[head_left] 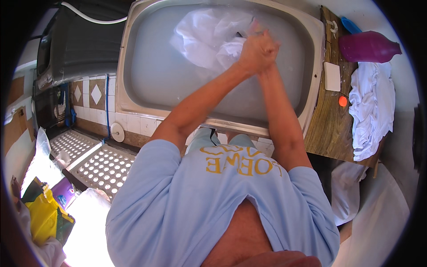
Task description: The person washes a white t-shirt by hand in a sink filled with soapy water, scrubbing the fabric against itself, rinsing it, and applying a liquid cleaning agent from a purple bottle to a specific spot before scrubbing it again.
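Both my hands are closed together over the right half of a basin [121,75] of cloudy water. My left hand [252,54] grips a bunched part of a white garment [200,38], most of which spreads in the water to its left. Pressed against it, my right hand [269,46] is closed too, and the cloth between the two is mostly hidden. A small pinkish and dark patch of the garment [255,24] shows just beyond my fingers. Motion slightly blurs the fingertips.
On the wooden counter [329,129] to the right lie a white cloth pile [371,111], a purple bottle [369,46], a pale rectangular block [332,76] and an orange cap [343,101]. A black appliance [89,44] stands left of the basin. A yellow bag [44,213] lies lower left.
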`<state>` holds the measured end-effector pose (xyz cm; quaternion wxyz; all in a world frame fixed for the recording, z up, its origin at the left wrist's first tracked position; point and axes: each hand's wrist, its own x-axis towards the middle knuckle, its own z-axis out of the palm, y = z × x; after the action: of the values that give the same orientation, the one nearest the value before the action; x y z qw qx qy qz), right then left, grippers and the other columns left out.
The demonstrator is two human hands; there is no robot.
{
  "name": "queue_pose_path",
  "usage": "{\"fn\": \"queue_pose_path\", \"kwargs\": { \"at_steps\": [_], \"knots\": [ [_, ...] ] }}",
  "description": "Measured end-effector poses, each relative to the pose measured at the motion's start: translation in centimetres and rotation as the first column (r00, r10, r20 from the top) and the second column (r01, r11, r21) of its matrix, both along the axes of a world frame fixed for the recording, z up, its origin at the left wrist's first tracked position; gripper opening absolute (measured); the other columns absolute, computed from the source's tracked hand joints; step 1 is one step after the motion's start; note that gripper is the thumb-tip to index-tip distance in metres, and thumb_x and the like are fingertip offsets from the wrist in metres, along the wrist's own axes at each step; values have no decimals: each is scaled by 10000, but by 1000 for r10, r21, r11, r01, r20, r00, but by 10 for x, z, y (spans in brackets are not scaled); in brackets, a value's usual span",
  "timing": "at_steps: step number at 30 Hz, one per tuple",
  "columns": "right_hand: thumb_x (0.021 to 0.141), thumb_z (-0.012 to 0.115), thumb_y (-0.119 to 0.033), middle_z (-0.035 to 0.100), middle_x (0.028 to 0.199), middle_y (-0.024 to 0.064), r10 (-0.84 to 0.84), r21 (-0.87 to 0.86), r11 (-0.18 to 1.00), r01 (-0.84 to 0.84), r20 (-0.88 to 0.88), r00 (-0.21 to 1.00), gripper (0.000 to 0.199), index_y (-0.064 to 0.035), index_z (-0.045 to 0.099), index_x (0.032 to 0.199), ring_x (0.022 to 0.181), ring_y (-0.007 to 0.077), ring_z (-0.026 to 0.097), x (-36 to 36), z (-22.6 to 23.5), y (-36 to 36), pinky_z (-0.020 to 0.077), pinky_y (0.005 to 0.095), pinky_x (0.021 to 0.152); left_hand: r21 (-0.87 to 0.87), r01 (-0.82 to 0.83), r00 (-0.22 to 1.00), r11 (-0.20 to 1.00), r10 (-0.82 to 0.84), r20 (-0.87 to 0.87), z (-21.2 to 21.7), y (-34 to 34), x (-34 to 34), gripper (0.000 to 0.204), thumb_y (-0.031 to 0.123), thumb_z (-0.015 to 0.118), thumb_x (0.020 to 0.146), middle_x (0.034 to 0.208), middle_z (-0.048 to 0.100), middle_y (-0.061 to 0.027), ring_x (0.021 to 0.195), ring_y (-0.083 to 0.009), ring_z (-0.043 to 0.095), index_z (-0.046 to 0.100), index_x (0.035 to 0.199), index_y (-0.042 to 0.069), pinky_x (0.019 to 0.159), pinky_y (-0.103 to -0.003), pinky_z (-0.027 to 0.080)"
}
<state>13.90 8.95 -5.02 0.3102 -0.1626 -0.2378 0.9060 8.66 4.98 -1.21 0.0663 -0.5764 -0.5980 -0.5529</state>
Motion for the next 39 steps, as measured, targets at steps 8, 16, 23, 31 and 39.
{"fn": "queue_pose_path", "kwargs": {
  "at_steps": [8,16,23,31,39],
  "knots": [
    [871,593,-468,449,639,15,-131,-263,937,229,344,930,435,-145,406,648,600,151,430,3,57,1,448,346,606,-424,13,608,905,330,722,-3,-37,-84,403,288,689,827,559,496,12,528,-77,455,508,554,53,479,-263,346],
    [850,584,-528,481,707,39,-155,-99,970,224,458,875,447,-107,461,762,669,158,474,2,72,4,450,336,619,-296,479,447,826,61,892,36,-70,-83,300,334,689,832,689,564,24,608,-57,494,560,700,97,551,-220,398],
    [831,662,-436,549,787,49,-151,-66,980,190,384,911,387,-91,491,796,769,165,549,-3,79,6,483,326,686,-293,440,487,849,49,872,45,-67,-81,273,338,621,889,717,594,25,635,-44,525,580,774,94,586,-216,424],
    [740,776,-117,585,856,45,-47,61,998,31,277,960,318,-89,499,893,792,144,568,-3,73,9,496,317,705,-148,350,373,925,8,928,41,-64,-86,287,361,594,907,688,584,15,598,-45,512,573,835,84,540,-206,434],
    [733,762,-70,594,814,26,-116,77,992,101,236,965,285,-98,503,847,750,132,572,-3,76,9,489,298,677,-104,291,365,951,-10,931,45,-62,-84,285,353,603,901,676,579,-1,584,-54,514,597,865,70,508,-226,448]
  ]
}}
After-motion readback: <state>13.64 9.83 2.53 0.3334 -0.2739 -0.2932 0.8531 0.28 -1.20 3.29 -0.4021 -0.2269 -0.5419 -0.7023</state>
